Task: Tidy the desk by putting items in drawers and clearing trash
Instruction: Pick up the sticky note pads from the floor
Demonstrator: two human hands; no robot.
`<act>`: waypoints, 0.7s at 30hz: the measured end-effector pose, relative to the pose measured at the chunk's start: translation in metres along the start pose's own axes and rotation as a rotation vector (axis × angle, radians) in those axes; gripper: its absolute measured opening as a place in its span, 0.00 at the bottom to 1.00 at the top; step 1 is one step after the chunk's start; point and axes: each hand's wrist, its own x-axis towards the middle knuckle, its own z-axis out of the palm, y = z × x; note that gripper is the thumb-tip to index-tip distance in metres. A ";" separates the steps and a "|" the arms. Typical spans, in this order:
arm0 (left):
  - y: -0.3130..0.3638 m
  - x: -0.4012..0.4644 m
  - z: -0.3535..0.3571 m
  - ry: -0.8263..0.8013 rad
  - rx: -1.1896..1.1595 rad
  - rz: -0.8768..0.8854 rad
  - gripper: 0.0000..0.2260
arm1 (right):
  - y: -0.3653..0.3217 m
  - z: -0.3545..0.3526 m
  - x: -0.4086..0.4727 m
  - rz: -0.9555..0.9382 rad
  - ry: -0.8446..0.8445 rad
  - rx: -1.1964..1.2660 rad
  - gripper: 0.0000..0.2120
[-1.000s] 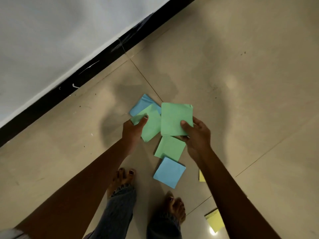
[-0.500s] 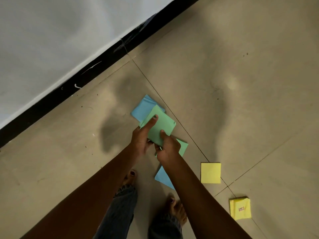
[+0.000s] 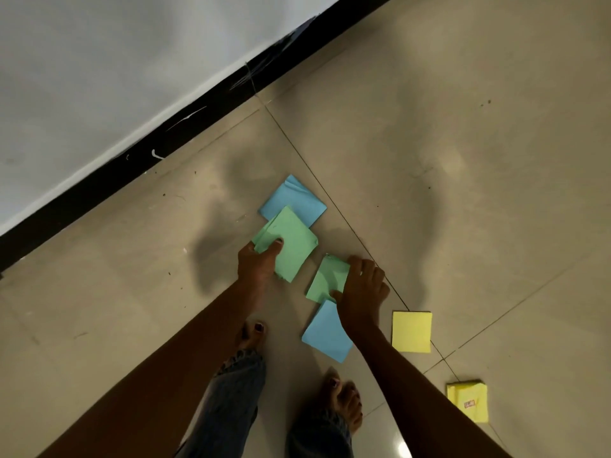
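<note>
Left hand (image 3: pixel 259 264) grips a stack of square green paper notes (image 3: pixel 287 247), thumb on top, just above the beige tiled floor (image 3: pixel 463 160). Right hand (image 3: pixel 358 292) lies spread over a loose green square note (image 3: pixel 325 280) flat on the floor, thumb at its near edge. That note sits just right of the stack, closer to the right hand.

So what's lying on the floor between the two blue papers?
In the head view, two green papers. The left hand holds a green stack overlapping the far blue paper; the right hand rests on a green paper above the near blue paper.
</note>
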 end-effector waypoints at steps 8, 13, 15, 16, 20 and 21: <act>-0.014 -0.006 -0.016 -0.048 0.050 0.007 0.15 | 0.002 -0.015 0.015 -0.012 -0.010 0.059 0.19; -0.006 -0.016 -0.019 -0.087 0.066 0.006 0.16 | 0.012 -0.052 0.009 0.200 0.085 0.812 0.14; -0.003 -0.019 -0.020 -0.091 0.059 0.009 0.17 | 0.023 -0.061 -0.002 0.113 0.017 0.794 0.14; -0.002 -0.019 -0.020 -0.094 0.059 0.010 0.17 | 0.028 -0.061 -0.007 0.051 -0.074 0.745 0.14; -0.003 -0.022 -0.020 -0.102 0.111 0.040 0.18 | 0.041 -0.035 -0.033 -0.109 -0.429 0.435 0.16; -0.004 -0.023 -0.019 -0.103 0.124 0.043 0.18 | 0.043 -0.025 -0.039 -0.119 -0.442 0.351 0.19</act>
